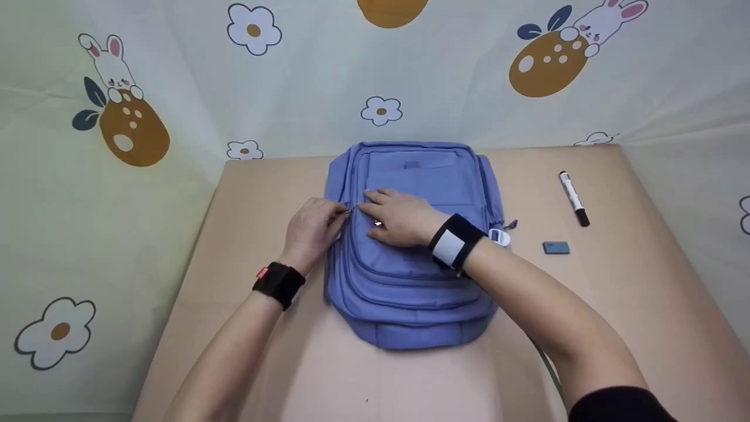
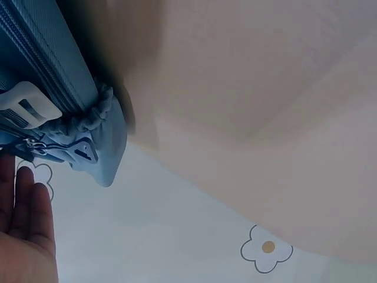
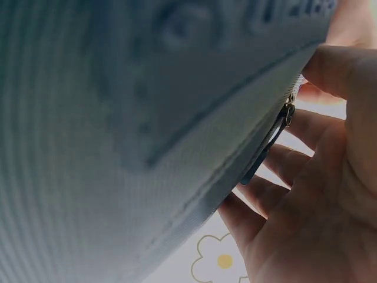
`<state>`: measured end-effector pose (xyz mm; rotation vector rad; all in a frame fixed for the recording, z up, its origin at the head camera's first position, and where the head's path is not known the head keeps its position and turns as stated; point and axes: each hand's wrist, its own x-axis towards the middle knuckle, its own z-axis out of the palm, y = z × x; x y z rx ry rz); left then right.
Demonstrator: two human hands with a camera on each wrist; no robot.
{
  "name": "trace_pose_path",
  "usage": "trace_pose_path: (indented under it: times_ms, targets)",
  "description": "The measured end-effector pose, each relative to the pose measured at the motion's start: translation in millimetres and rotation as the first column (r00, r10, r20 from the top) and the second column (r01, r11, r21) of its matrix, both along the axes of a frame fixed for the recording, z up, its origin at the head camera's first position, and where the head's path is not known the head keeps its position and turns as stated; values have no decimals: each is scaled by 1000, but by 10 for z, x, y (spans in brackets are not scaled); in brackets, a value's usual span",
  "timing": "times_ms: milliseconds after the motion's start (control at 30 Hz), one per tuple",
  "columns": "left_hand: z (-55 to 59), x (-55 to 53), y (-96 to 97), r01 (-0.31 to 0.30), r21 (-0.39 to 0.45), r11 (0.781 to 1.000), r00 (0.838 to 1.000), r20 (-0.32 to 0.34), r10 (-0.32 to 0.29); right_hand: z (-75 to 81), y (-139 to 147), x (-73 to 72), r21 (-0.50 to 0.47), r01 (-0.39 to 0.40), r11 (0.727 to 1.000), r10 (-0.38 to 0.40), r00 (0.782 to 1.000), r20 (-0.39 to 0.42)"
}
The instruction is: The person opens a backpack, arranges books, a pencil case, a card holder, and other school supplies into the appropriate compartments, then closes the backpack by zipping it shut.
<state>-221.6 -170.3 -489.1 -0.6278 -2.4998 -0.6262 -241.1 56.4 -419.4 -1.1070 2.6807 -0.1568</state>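
Observation:
A blue backpack (image 1: 410,296) lies on the table with its front pocket facing up. On its left side, my left hand (image 1: 310,231) pinches a small metal zipper pull (image 1: 350,211) between thumb and fingers. My right hand (image 1: 404,220) rests on the front panel, fingers spread, close to that zipper. The left wrist view shows another zipper with a blue tab (image 2: 85,151) and a pale buckle (image 2: 28,106) at the bag's side, with left fingertips nearby. In the right wrist view, a dark zipper tab (image 3: 259,159) hangs beside the right fingers (image 3: 274,194).
Right of the backpack, a white marker with black ends (image 1: 573,198) and a small blue-grey block (image 1: 555,248) lie on the tan table (image 1: 246,193). A patterned curtain (image 1: 316,70) encloses the back and sides. A white buckle (image 1: 500,237) sits at the bag's right side.

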Motion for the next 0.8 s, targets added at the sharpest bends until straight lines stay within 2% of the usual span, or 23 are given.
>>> trace_pose_path:
  times_ms: [200, 533, 633, 800]
  targets:
    - [55, 102, 11, 7, -13, 1000, 1000, -8, -8, -11, -11, 2, 25, 9, 1000, -9, 1000, -5]
    - [103, 573, 22, 78, -43, 996, 997, -26, -79, 4, -42, 8, 60, 22, 998, -20, 999, -26]
    - [90, 621, 49, 80, -24, 996, 997, -20, -81, 1, -49, 10, 67, 22, 998, -20, 999, -34]
    - [52, 623, 87, 63, 20, 998, 998, 3, -63, 25, -21, 52, 57, 8, 998, -6, 999, -38]
